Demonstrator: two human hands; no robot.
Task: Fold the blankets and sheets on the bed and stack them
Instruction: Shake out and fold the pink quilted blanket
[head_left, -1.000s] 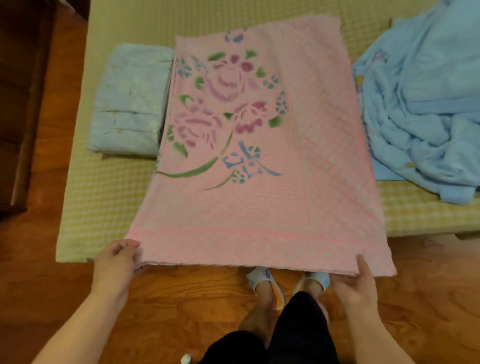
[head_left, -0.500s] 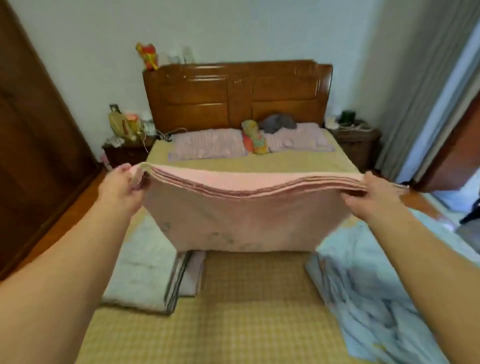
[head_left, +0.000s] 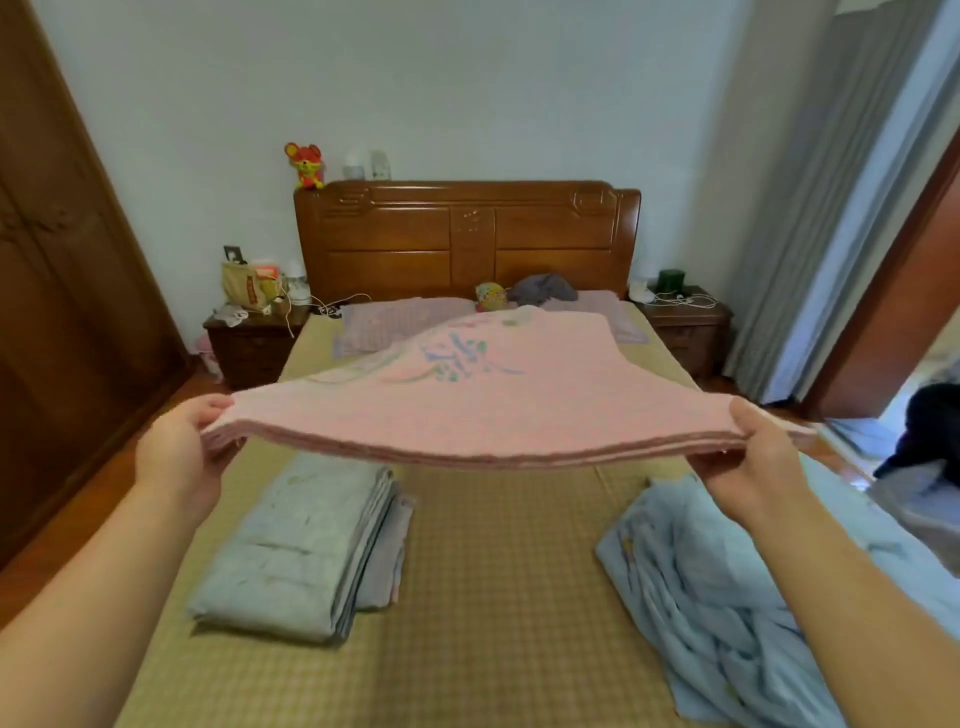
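A pink flowered blanket, folded in several layers, hangs in the air above the bed, its far end billowing toward the pillows. My left hand grips its near left corner and my right hand grips its near right corner. Below on the bed's left side lies a folded pale green blanket. A crumpled light blue sheet lies unfolded on the right side.
The bed has a woven yellow-green mat, pillows and a wooden headboard. Nightstands stand on both sides. A dark wardrobe fills the left wall. Curtains and a doorway are on the right.
Both hands lifted the pink blanket off the bed by its near corners. It first hung down in front of me and now floats out flat toward the headboard.
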